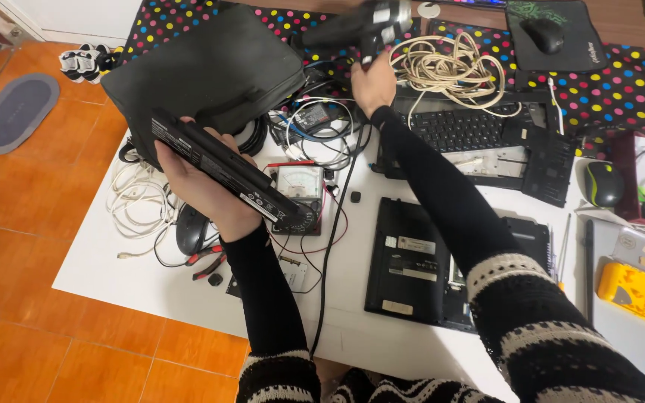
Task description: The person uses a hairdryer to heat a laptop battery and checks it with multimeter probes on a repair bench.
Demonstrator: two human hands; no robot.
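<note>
While blurred, the right hand (371,83) grips an indistinct dark tool (352,28).

Bench: white flat bench (151,280) over an orange tiled floor (31,351).
Centre: black upturned laptop base (412,261), beside an analogue meter with a pale dial (300,186).
Back: coiled cream cable (453,71), black keyboard panel (464,128), black mouse on a dark pad (545,33).
Right: yellow plastic case (640,293).
Left: black soft bag (210,71).
</note>
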